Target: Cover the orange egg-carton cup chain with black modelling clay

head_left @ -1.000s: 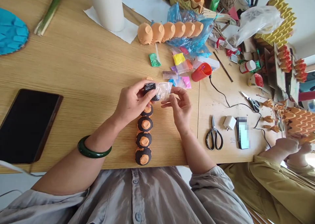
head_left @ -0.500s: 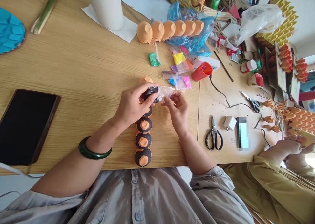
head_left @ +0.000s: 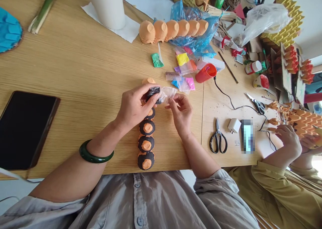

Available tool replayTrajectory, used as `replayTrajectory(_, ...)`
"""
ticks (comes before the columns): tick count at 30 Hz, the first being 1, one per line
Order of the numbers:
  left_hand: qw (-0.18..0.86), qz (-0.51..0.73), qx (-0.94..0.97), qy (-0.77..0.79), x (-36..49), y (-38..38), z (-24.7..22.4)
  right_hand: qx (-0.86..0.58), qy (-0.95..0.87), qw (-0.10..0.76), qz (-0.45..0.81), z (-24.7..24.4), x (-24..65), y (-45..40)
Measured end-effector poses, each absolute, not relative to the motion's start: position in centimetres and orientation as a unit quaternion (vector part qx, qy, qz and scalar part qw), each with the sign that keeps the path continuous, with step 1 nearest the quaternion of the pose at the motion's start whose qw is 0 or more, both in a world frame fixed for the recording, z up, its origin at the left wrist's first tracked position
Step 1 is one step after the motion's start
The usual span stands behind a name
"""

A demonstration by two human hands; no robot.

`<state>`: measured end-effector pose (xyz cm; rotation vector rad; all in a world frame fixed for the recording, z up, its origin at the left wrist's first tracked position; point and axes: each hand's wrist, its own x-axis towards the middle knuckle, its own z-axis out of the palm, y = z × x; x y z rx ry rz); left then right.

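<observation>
My left hand point(head_left: 137, 103) is closed around a small clear plastic bag with a black soft lump, like modelling clay point(head_left: 154, 94), inside. The bag's clear end point(head_left: 168, 94) is pinched between the thumb and fingers of my right hand point(head_left: 180, 111). Below both hands lies a row of joined orange egg-carton cups point(head_left: 146, 144), running toward my body. The nearer cups have black rings around their orange centres; the far end cup looks plain orange. My left hand hides part of the row.
A second orange cup row point(head_left: 172, 30) lies at the back on a blue bag. Nearby are coloured clay packets point(head_left: 182, 58) and a red cup point(head_left: 206, 73). To the right lie scissors point(head_left: 218, 138), a white charger point(head_left: 234, 125) and a co-worker's hands point(head_left: 289, 140). A dark tablet point(head_left: 26, 128) is left.
My hands stay almost in place on the bag, with only slight finger movement. At the right, the co-worker's near hand has lifted and shifted left toward the orange pieces.
</observation>
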<state>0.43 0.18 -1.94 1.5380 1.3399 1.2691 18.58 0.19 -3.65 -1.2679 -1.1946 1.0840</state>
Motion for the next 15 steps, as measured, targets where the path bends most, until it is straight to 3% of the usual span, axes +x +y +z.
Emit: replayTrajectory(15,0.342,0.472,0.601,0.547,0.0,0.6,-2.0,-0.478,-0.497,0.491,0.533,-3.6,19.6,0.6)
